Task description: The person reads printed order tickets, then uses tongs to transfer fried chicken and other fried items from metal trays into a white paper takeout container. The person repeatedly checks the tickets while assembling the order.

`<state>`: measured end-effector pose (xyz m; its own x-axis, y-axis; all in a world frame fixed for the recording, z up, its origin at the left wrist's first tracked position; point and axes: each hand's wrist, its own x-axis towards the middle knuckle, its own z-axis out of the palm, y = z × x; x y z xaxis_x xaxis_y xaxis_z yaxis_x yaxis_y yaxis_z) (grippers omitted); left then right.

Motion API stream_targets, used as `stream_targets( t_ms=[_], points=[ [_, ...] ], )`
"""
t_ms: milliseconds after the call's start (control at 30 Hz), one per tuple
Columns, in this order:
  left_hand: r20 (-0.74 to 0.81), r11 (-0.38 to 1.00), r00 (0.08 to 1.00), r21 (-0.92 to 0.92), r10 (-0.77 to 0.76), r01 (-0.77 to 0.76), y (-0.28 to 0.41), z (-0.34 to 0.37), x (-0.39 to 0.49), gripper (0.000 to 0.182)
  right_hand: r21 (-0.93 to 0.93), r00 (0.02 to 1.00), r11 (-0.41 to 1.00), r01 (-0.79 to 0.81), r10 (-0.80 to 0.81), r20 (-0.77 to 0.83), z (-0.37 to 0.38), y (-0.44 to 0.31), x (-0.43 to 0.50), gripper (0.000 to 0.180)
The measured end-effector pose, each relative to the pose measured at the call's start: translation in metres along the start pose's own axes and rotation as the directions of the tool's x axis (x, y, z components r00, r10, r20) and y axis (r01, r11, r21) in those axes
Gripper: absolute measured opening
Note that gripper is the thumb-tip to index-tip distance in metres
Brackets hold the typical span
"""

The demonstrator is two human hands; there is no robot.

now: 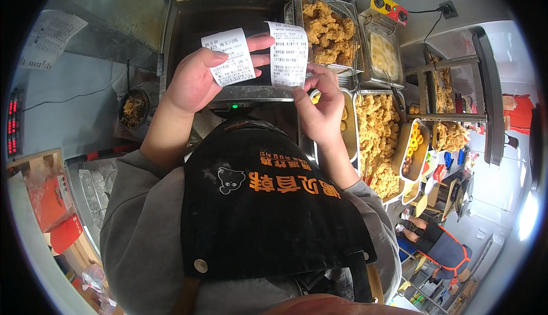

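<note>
My left hand (pixel 192 81) holds a short printed paper receipt (pixel 231 58), its thumb on the front and its fingers spread behind. The fingertips of that hand reach the left edge of a longer, curling receipt (pixel 289 56). At this second slip's lower right corner, my right hand (pixel 323 105) pinches the paper between thumb and fingers. Both slips bear print and are held up over a dark, flat metal cooking surface (pixel 192 24). Below my hands, a black apron (pixel 274 225) with orange lettering covers my front.
A wire basket of fried chicken (pixel 327 32) stands right of the slips, beside a fryer with bubbling oil (pixel 385 56). Trays of fried pieces (pixel 379 131) line my right. A bowl of food (pixel 133 108) sits at left. Another person (pixel 445 246) is farther off, lower right.
</note>
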<state>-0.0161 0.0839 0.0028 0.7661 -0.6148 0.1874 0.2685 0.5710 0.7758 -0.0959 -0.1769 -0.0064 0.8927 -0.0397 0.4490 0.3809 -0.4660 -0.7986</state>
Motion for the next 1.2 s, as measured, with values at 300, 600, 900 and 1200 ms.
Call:
stream_targets(
  t_ms=[300,600,900,1200],
  points=[
    [-0.009,1.0,1.0,0.018,-0.024,0.024,0.0012,-0.0017,-0.0015,0.07,0.038,1.0,0.999,-0.001,0.002,-0.017,0.0055,0.0015,-0.0002,0.01],
    [-0.02,0.998,0.998,0.0,-0.057,0.057,-0.0024,-0.0005,-0.0004,0.07,0.073,0.999,0.997,-0.031,0.033,-0.017,0.0057,0.0035,-0.0003,0.011],
    [-0.006,0.998,0.998,0.008,-0.055,0.055,-0.002,-0.0013,-0.0014,0.069,0.071,0.999,0.997,-0.02,0.021,-0.025,0.0075,0.0034,0.0011,0.01],
    [-0.007,0.998,0.998,-0.011,-0.059,0.059,-0.0056,-0.0024,-0.0006,0.066,0.084,0.999,0.996,-0.027,0.03,-0.028,0.0087,0.0061,0.0019,0.009]
  ],
)
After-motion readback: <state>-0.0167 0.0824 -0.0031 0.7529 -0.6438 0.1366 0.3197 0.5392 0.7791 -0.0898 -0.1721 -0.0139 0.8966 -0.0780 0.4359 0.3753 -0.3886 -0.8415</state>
